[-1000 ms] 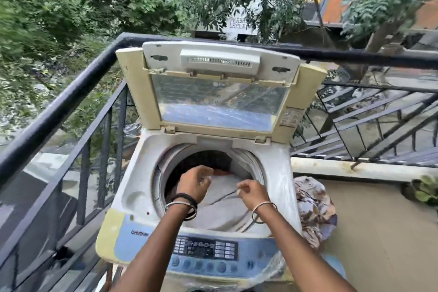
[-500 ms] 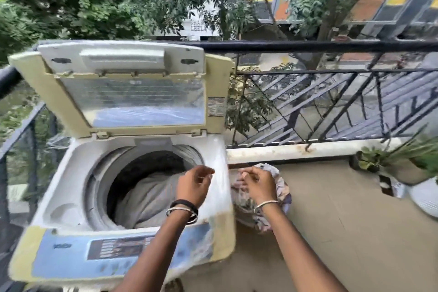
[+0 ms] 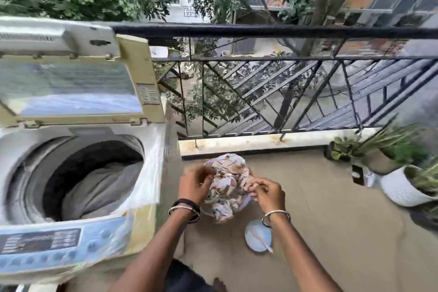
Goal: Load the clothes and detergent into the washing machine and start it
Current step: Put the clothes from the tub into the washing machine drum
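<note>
A top-loading washing machine stands at the left with its lid raised. Grey cloth lies in the drum. To the machine's right a bundle of patterned cloth sits above the balcony floor. My left hand grips its left side and my right hand pinches its right side. On the floor below the bundle rests a pale blue round container with a white scoop in it. The machine's control panel faces me at the lower left.
A black metal railing closes off the balcony behind. Potted plants in a white pot and a tan pot stand at the right along the low ledge. Trees and buildings lie beyond.
Both hands left the grey cloth in the drum and moved right to the patterned bundle beside the machine. The view has swung right, so the machine now sits at the left.
</note>
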The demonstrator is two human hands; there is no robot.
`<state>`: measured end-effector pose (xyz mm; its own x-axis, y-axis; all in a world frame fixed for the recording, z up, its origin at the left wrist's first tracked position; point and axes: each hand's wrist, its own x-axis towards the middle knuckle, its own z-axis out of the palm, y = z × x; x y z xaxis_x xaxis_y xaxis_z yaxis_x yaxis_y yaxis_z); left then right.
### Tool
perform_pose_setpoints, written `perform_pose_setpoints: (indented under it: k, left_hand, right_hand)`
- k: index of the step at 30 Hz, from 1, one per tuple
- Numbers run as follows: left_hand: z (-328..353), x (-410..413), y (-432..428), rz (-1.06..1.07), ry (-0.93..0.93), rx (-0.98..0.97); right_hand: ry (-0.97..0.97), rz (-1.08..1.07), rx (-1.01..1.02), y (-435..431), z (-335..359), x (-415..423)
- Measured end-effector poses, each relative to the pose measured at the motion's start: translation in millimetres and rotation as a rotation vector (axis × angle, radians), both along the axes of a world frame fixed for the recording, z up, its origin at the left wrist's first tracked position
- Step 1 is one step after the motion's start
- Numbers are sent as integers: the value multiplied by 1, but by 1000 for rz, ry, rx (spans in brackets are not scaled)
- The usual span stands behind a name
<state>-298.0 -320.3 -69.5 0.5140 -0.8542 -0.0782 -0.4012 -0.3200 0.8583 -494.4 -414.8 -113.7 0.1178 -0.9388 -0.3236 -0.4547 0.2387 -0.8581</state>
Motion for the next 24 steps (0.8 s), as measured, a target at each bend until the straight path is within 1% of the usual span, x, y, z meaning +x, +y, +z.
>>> perform_pose_setpoints:
  k: [3, 5, 8, 10, 14, 16, 20, 24]
  left_hand:
    - [-7, -3, -16, 34, -23, 54]
    - [-18, -1, -28, 58, 2, 106]
    - [-43, 3, -52, 88, 12, 197]
    - [-64, 6, -64, 86, 28, 284]
    - [-126, 18, -96, 95, 70, 474]
    - [-151, 23, -110, 77, 64, 557]
    - [-205, 35, -145, 76, 63, 653]
    - [-281, 50, -177, 85, 117, 717]
  right_hand:
    - [-23, -48, 29, -19, -12, -3]
    - [-11, -56, 49, -30, -23, -1]
    - [41, -28, 101, -52, -54, -1]
    - [112, -14, 142, -67, -84, -3]
    - [219, 28, 225, -104, -173, -6]
    - [279, 52, 256, -115, -182, 5]
    - [397, 102, 363, -140, -210, 36]
    - [467, 99, 426, -167, -269, 67]
